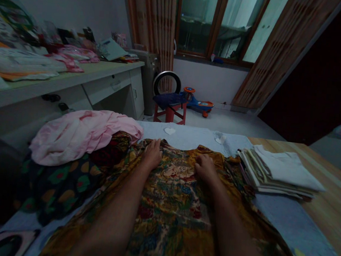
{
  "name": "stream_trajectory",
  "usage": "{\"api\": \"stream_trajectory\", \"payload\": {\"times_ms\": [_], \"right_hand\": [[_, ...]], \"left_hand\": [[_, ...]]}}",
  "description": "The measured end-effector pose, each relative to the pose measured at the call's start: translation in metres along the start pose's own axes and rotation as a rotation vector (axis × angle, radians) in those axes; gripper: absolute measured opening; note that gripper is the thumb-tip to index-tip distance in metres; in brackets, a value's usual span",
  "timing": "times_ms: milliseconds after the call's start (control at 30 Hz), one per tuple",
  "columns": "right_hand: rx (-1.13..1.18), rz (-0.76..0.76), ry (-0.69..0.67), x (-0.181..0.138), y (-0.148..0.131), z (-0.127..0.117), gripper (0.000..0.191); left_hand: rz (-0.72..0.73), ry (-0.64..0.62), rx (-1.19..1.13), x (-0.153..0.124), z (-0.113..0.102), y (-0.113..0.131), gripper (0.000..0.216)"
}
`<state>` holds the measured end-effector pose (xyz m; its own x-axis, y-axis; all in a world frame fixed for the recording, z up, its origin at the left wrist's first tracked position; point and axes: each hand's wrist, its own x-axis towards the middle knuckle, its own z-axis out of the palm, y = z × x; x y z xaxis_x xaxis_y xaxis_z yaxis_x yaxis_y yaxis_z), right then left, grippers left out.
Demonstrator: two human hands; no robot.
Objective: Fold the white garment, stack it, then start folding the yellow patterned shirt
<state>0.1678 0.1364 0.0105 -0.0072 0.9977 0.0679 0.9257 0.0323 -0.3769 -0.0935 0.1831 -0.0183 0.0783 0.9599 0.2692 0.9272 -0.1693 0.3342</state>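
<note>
A mustard, green and red patterned garment (169, 207) lies spread over the table in front of me, its neckline at the far end. Near the left side of that neckline, my left hand (153, 153) rests on the fabric with its fingers stretched forward. My right hand (205, 166) is at the other side of the neckline, its fingers curled against the cloth; the fingertips are partly hidden. Both forearms reach across the garment. Wrinkles run through the cloth between the hands.
Left of the garment sits a pile with a pink cloth (83, 136) over a dark patterned cloth (61, 182). A stack of folded clothes (283, 171) stands on the right. Beyond the table are a red stool (170, 114) and a blue ride-on toy (199, 103). A cluttered counter (103, 72) runs along the left.
</note>
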Motion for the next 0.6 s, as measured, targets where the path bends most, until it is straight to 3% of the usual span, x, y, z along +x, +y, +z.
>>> {"api": "stream_trajectory", "payload": {"times_ms": [100,233,333,600], "right_hand": [[0.065,-0.022,-0.11,0.016,0.001,-0.021,0.024],[-0.012,0.139,0.05,0.043,0.008,-0.04,0.025],[-0.089,0.201,0.111,0.054,0.014,-0.037,0.026],[-0.165,0.232,0.071,0.049,0.018,-0.015,0.032]], "left_hand": [[0.013,-0.026,0.015,0.0,-0.004,0.001,0.053],[0.035,-0.046,0.015,0.002,-0.01,0.002,0.048],[0.018,-0.044,0.013,0.003,-0.014,0.003,0.045],[-0.014,-0.014,0.065,0.004,-0.022,0.007,0.041]]}}
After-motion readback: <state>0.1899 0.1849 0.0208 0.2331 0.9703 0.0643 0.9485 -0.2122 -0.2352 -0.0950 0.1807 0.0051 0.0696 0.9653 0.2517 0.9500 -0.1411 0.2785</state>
